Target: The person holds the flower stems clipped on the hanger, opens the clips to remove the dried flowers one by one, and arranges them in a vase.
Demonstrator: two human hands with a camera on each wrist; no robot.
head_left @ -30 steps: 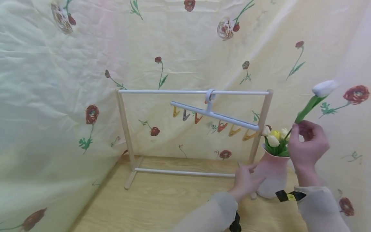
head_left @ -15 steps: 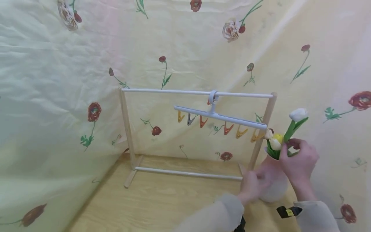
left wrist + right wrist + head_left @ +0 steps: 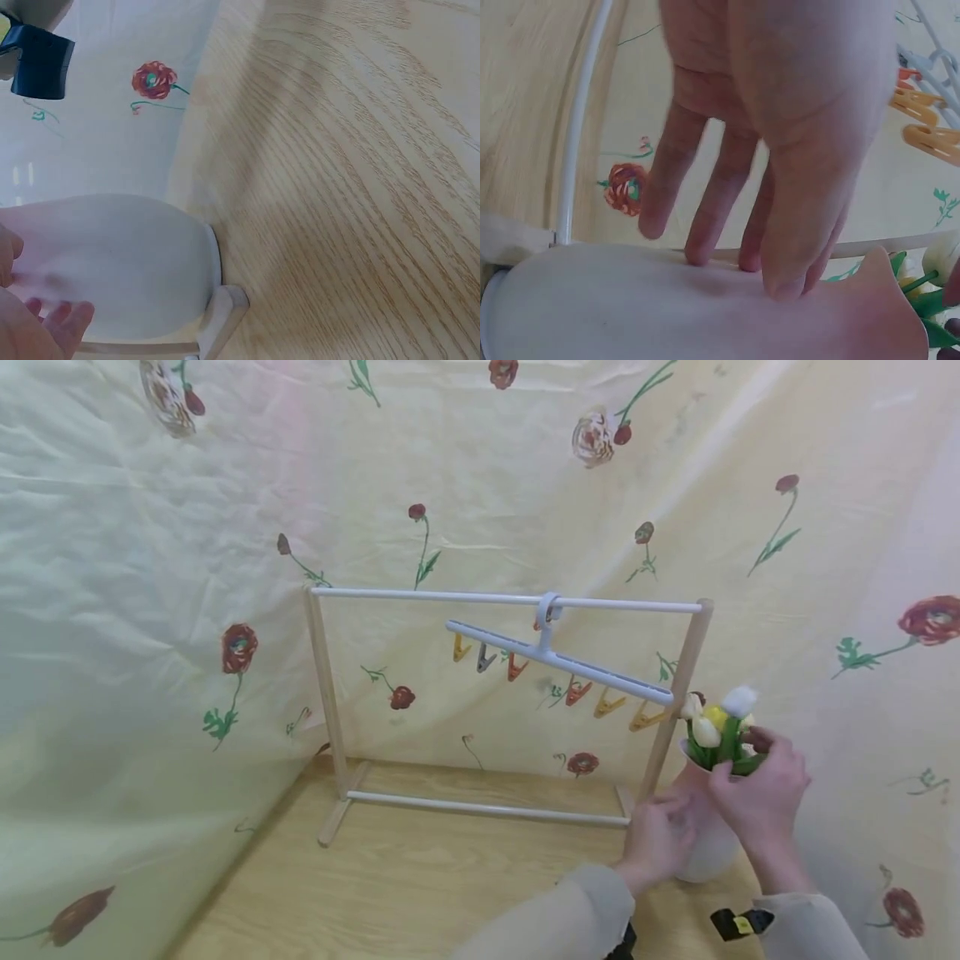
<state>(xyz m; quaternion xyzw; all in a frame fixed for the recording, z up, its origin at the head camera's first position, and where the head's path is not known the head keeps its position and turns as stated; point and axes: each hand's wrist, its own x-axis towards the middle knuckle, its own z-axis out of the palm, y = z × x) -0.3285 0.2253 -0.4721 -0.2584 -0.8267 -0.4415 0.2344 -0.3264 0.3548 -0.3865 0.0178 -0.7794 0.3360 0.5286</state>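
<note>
In the head view a pink-and-white vase [image 3: 712, 843] stands upright at the right, holding several white and yellow tulips [image 3: 707, 732]. My right hand [image 3: 763, 789] is at its mouth, thumb and fingers pinching the green lower part of a white tulip [image 3: 738, 702] standing among the others. Where that stem ends inside the vase is hidden. From the left, my left hand [image 3: 652, 843] touches the vase's side. In the right wrist view the fingers of my left hand [image 3: 780, 120] reach almost straight, tips against the vase wall [image 3: 630, 307].
A wooden rack with white rails [image 3: 480, 808] stands left of the vase, its right foot [image 3: 225, 311] close by the base. From the top rail hangs a tilted pale-blue hanger [image 3: 558, 660] with several coloured clips [image 3: 577, 693]. Flower-printed cloth [image 3: 487, 468] surrounds the wooden table [image 3: 390, 860].
My right hand has come down and left with the white tulip, whose head has sunk from high above the vase to the level of the bunch. My left hand has shifted slightly right along the vase.
</note>
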